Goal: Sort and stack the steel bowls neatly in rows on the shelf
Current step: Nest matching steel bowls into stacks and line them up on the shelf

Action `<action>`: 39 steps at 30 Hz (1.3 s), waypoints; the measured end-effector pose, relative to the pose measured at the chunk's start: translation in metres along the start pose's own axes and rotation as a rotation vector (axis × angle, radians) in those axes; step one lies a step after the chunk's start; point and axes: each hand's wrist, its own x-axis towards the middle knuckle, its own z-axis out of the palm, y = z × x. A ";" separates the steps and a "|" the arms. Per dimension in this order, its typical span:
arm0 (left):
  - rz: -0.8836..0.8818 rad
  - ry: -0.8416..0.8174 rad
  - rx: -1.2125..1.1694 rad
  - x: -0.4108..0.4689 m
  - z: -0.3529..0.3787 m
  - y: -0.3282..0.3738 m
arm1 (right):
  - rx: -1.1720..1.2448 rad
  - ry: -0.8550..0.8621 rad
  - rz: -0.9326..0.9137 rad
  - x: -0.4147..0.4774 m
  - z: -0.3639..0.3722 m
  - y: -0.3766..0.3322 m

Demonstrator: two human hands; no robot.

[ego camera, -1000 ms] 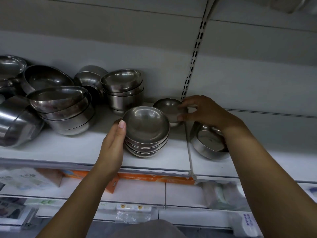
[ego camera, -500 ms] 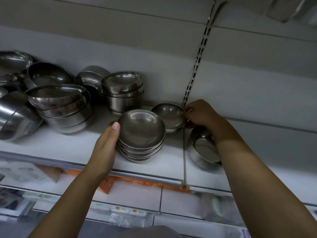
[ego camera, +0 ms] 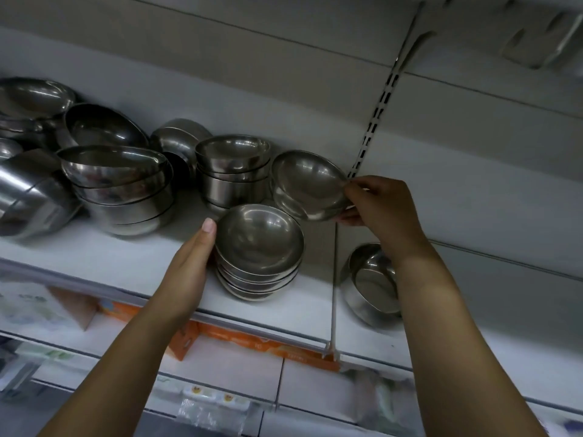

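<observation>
A stack of small shallow steel bowls stands near the front of the white shelf. My left hand lies flat against the stack's left side, fingers straight. My right hand pinches the right rim of a small shallow bowl, or perhaps two nested, lifted and tilted just behind and right of the stack. Behind stands a stack of deeper bowls. Under my right forearm, a deep bowl sits on the neighbouring shelf panel.
Larger steel bowls are piled at the left: one stack, a tipped stack at the edge, and more behind. A slotted upright runs up the back wall. Packaged goods and an orange box lie below.
My right hand has lifted the small bowl off the shelf and tilted it. The left hand stays against the stack. The camera has moved closer.
</observation>
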 end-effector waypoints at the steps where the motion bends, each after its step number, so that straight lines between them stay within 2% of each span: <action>1: 0.001 -0.019 -0.009 -0.001 0.001 0.002 | 0.016 -0.003 0.000 -0.007 0.004 -0.006; 8: 0.020 -0.085 0.075 -0.008 0.003 0.008 | -0.003 -0.033 0.070 -0.051 0.040 -0.017; 13: 0.062 -0.158 0.076 -0.010 0.003 0.011 | -0.051 0.106 0.073 -0.068 0.054 -0.005; 18: 0.072 -0.163 0.079 -0.014 0.004 0.016 | -0.023 0.217 0.046 -0.081 0.068 0.002; 22: 0.093 -0.204 0.104 -0.016 0.005 0.022 | -0.006 0.263 0.044 -0.091 0.080 0.004; 29: 0.145 -0.267 0.024 0.010 0.005 0.029 | 0.202 0.241 0.103 -0.110 0.107 0.022; 34: 0.196 -0.259 -0.013 0.024 0.017 0.029 | 0.388 0.267 0.235 -0.110 0.131 0.037; 39: 0.164 -0.233 -0.099 0.023 0.020 0.021 | 0.471 0.360 0.182 -0.106 0.148 0.033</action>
